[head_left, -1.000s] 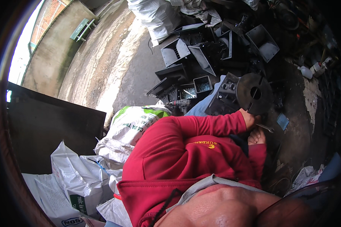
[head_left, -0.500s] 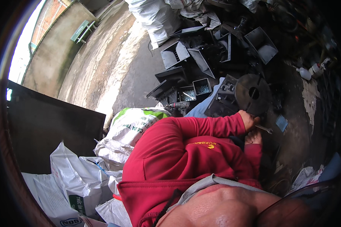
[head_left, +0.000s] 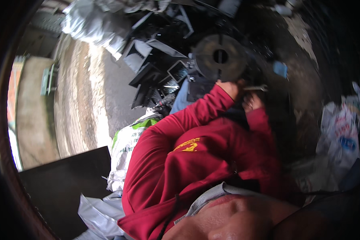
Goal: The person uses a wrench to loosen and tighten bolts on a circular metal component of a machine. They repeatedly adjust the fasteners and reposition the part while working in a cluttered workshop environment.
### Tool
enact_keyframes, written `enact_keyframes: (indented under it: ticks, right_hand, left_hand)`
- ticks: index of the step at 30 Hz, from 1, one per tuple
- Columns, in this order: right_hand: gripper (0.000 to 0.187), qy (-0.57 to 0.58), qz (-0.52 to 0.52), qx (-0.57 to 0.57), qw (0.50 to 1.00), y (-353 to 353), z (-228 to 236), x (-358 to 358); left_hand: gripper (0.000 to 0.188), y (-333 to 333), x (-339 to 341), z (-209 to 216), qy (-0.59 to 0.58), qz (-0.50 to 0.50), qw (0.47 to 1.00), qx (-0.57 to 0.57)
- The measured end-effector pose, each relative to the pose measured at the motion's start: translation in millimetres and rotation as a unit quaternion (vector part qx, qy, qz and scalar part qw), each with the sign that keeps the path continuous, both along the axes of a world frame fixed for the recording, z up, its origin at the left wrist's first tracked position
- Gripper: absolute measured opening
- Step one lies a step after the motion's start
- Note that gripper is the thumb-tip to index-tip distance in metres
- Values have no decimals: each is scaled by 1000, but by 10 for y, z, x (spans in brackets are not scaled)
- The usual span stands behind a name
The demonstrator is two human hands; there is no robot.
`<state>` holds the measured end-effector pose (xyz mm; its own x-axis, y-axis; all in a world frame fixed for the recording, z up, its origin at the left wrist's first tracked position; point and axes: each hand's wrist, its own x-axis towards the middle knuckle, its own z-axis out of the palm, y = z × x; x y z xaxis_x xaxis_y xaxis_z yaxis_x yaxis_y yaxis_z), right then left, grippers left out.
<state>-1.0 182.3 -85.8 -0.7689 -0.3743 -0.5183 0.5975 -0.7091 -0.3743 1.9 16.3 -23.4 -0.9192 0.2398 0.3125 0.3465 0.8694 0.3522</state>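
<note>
My left hand [head_left: 230, 89] is closed around a metal wrench [head_left: 257, 88], whose open-ended jaw sticks out to the right. Just below the wrench is my right hand [head_left: 252, 102], its fingers curled in shadow; what they hold, if anything, is hidden. Beyond my left hand lies a large dark disc [head_left: 204, 60] with a round hole in its middle and narrow slots. Part of a black box-shaped piece [head_left: 198, 91] shows under the disc's near edge, beside my left sleeve.
Black and grey housings [head_left: 158, 74] lie piled beyond, with a small tray of shiny fasteners [head_left: 179, 71] and a drill [head_left: 165, 101]. A blue piece [head_left: 280, 69] lies right of the disc. White sacks [head_left: 128, 146] and a dark panel [head_left: 68, 188] stand left; plastic bags [head_left: 340, 128] lie right.
The whole view has swung, so the disc and both hands now appear farther left and higher. The wrench stays in my left hand, with my right hand still close under it.
</note>
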Motion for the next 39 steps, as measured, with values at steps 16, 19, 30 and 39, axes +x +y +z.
enact_keyframes:
  ticks: [16, 19, 30, 39]
  right_hand:
    - [26, 37, 24, 70, 997, -156, 410, 78]
    - [32, 50, 33, 108, 992, -160, 385, 42]
    - [32, 75, 6, 147, 986, -157, 396, 65]
    - [34, 61, 12, 132, 989, -171, 265, 49]
  left_hand:
    - [14, 35, 35, 280, 86, -28, 996, 15]
    - [15, 6, 55, 337, 82, -51, 995, 35]
    - [16, 51, 85, 312, 63, -39, 996, 41]
    - [17, 52, 93, 333, -14, -54, 997, 55]
